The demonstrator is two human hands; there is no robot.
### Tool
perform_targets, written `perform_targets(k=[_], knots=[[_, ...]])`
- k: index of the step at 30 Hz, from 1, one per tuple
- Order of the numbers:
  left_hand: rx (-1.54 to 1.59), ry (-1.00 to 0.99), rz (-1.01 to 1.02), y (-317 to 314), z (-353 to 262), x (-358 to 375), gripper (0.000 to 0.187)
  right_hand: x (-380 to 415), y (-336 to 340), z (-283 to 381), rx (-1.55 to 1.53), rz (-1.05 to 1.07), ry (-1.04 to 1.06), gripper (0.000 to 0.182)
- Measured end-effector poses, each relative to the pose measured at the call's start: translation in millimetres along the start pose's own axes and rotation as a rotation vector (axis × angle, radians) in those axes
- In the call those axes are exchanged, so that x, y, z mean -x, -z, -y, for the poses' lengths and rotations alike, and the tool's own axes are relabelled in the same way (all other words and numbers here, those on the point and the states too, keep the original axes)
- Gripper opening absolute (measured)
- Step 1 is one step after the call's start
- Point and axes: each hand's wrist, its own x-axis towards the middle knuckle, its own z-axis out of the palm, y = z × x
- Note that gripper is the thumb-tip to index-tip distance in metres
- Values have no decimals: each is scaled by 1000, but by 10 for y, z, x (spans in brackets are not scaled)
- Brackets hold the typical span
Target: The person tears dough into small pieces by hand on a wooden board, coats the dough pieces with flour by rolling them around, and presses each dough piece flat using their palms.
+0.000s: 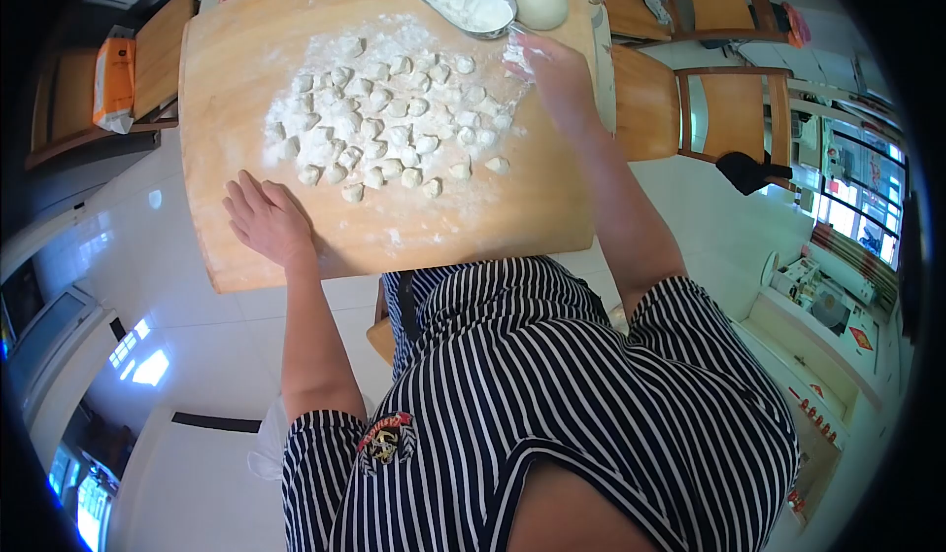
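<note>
My left hand lies flat, fingers spread, on the near left part of a wooden board, with nothing in it. On the board, many small pieces of dough are scattered over a dusting of flour. My right hand is at the board's far right, its fingers curled with white flour at the tips. Just beyond it rests a metal scoop heaped with flour, its handle close to my hand. A smooth round ball of dough sits beside the scoop.
Wooden chairs stand to the right of the table, one with a dark item on it. An orange packet is on a chair at the left. A kitchen counter runs along the far right.
</note>
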Motion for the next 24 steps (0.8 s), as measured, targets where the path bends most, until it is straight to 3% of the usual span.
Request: perform_targets(k=[2,6,8,9,11,15,17,19,21,22,23,24], knots=[[1,4,3,-12,3,-32,57,165,-55,-4,564,142,63,27],[0,-2,-2,-40,13,-17,57,319,-27,-134,285,35,64,31],[-1,-11,1,-8,7,-25,58,423,-116,-154,576,205,73,30],[-5,-19,-1,-6,13,-36,58,494,-181,-197,569,199,71,30],[-10,-13,-4,-42,26,-33,58,614,-358,-310,126,241,21,38],[17,-33,5,-12,17,-45,58,697,-749,-225,222,406,-156,51],[-2,-1,10,-20,4,-33,58,653,-840,-341,167,301,136,56],[-4,3,9,-27,19,-23,58,686,-958,-198,53,321,78,60],[4,-7,4,-29,8,-45,57,730,-1048,-149,268,518,141,62],[6,-6,4,-39,10,-49,57,607,-1031,-293,381,508,335,56],[6,-2,5,-39,22,-38,57,575,-982,-425,384,513,335,56],[8,2,6,-32,37,-23,57,560,-939,-439,793,394,473,52]])
